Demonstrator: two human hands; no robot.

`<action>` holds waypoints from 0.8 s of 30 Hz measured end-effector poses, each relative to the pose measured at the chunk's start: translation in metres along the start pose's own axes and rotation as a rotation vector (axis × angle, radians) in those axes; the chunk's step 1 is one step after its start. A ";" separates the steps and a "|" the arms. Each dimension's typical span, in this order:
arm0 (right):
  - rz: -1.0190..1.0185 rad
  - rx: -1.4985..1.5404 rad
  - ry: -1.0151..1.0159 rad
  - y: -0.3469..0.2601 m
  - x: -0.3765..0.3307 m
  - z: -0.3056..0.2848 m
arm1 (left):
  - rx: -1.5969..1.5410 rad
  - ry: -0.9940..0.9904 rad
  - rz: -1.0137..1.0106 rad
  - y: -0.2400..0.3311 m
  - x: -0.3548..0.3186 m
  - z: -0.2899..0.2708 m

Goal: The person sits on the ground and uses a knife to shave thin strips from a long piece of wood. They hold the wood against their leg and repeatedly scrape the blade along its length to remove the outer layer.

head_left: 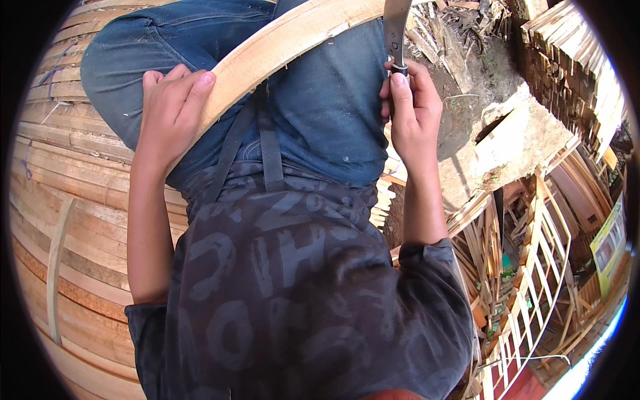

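Note:
A long pale wooden strip [280, 45] lies slantwise across my lap, over my blue jeans. My left hand [175, 107] is closed round its near end, the thumb on top. In my right hand [415, 103] is the dark handle of a large knife [396, 33], with the thumb along the handle. The wide grey blade points away from me, upright in the picture, and its tip runs out of view at the top. The blade is beside the far part of the strip; whether they touch I cannot tell.
Stacked wooden planks [73, 233] fill the left side under me. At the right are a concrete slab [520, 147], a pile of cut slats [580, 73], a slatted wooden frame [533, 293] and a yellow-green sign [608, 247]. Wood scraps [453, 47] litter the ground at the far right.

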State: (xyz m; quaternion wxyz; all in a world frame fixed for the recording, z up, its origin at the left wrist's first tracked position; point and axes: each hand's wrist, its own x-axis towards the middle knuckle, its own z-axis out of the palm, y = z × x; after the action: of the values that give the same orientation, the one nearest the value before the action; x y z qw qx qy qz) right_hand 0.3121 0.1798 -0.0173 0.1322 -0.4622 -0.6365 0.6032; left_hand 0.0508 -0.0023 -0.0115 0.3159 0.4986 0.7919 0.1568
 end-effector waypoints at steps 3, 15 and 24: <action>-0.125 -0.199 0.131 0.001 -0.005 0.013 | -0.151 -0.028 0.002 0.007 0.003 0.006; -0.295 -0.644 0.160 -0.003 0.011 -0.001 | -0.319 -0.091 -0.152 0.024 -0.001 0.021; -0.431 -0.961 0.176 0.004 0.032 -0.027 | -0.435 -0.097 -0.176 0.039 -0.008 0.024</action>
State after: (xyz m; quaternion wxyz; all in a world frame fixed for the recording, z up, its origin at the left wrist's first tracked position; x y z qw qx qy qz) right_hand 0.3166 0.2203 -0.0269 0.0793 -0.3782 -0.9080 0.1619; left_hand 0.0955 0.0066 -0.0045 0.4659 0.3550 0.7637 0.2714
